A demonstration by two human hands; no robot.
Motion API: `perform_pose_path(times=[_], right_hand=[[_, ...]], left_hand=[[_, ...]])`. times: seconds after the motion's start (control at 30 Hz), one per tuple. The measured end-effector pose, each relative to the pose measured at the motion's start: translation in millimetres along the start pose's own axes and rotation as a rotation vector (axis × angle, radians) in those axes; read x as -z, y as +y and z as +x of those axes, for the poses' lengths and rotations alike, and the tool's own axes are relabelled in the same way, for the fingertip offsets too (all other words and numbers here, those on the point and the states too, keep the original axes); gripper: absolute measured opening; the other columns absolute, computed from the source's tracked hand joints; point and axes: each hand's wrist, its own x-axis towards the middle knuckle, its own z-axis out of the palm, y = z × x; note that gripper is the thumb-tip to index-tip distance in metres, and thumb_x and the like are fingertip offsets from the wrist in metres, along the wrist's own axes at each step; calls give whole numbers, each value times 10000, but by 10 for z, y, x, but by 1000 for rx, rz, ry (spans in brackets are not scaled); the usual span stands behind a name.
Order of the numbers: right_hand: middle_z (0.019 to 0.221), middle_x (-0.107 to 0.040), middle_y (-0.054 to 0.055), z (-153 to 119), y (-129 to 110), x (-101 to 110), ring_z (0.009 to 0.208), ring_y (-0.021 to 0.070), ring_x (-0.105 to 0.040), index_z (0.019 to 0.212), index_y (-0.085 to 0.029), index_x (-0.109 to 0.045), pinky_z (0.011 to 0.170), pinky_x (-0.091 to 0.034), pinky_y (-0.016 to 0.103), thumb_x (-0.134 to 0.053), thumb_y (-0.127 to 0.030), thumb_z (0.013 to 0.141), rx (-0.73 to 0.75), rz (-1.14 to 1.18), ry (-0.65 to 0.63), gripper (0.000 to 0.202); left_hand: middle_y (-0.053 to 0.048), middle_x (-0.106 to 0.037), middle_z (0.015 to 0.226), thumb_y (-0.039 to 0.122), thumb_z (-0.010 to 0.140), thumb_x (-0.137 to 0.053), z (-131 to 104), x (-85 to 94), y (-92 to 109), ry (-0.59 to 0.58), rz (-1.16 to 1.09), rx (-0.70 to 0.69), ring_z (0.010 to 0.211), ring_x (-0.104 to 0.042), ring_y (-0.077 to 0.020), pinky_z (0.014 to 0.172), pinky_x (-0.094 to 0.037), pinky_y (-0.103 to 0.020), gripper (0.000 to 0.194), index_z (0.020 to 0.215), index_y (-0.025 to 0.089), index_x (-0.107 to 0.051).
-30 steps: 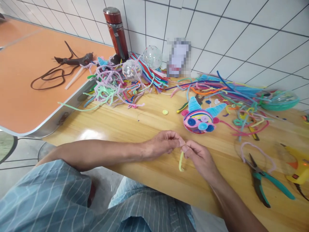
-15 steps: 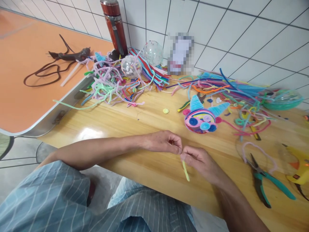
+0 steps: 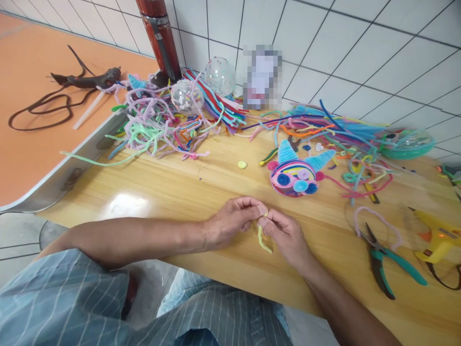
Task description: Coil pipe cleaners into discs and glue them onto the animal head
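Between my two hands, low over the wooden table, is a yellow pipe cleaner (image 3: 264, 241), its loose end hanging down in a slight bend. My left hand (image 3: 236, 218) pinches its upper end between thumb and fingertips. Close against it, my right hand (image 3: 283, 233) grips the same pipe cleaner just above the hanging part. A small yellow coil (image 3: 242, 165) lies on the table beyond my left hand. Past my right hand sits a round pipe-cleaner face (image 3: 293, 178) with two blue horns and coiled eyes.
At right lie green-handled pliers (image 3: 385, 262) and a yellow glue gun (image 3: 441, 238). Pipe cleaners (image 3: 151, 115) heap at back left, by clear balls (image 3: 220, 77) and a red thermos (image 3: 158, 38). A phone (image 3: 262, 79) leans on the tiled wall; a dark glue gun (image 3: 93, 79) lies on the orange table.
The camera view has shifted slightly to the right. My fingers have changed their pinch, and the yellow pipe cleaner's hanging end now looks shorter and more bent.
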Motion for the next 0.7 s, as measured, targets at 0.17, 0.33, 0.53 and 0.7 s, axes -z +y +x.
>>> perform_pose_path(times=[0.17, 0.33, 0.53, 0.7], right_hand=[[636, -499, -19, -17, 20, 11, 607, 136, -447, 677, -222, -557, 588, -376, 284, -643, -647, 923, -6, 89, 31, 499], [632, -516, -8, -19, 27, 74, 604, 140, -454, 659, -222, -570, 584, -375, 291, -645, -719, 896, -11, 124, 20, 555], [613, -493, -18, -22, 13, 186, 599, 138, -416, 658, -221, -593, 587, -343, 300, -649, -647, 912, -2, 19, -56, 499], [628, -514, -13, -31, 19, 195, 616, 142, -444, 663, -218, -598, 597, -346, 302, -634, -582, 938, 16, -29, -85, 458]], left_hand=[[61, -496, 637, 555, 670, -932, -39, -65, 31, -51, -111, 84, 529, -339, -34, 522, -217, -224, 521, 817, 139, -654], [50, -488, 598, 634, 756, -838, 103, 4, 129, -141, -6, 51, 521, -390, -61, 496, -258, -228, 522, 784, 147, -651], [9, -688, 794, 410, 801, -850, 289, 178, 330, -325, 372, -19, 688, -549, -89, 671, -433, -230, 294, 889, 155, -733], [15, -674, 821, 349, 875, -784, 239, 177, 332, -379, 470, -104, 792, -580, -113, 784, -459, -260, 217, 874, 152, -693]])
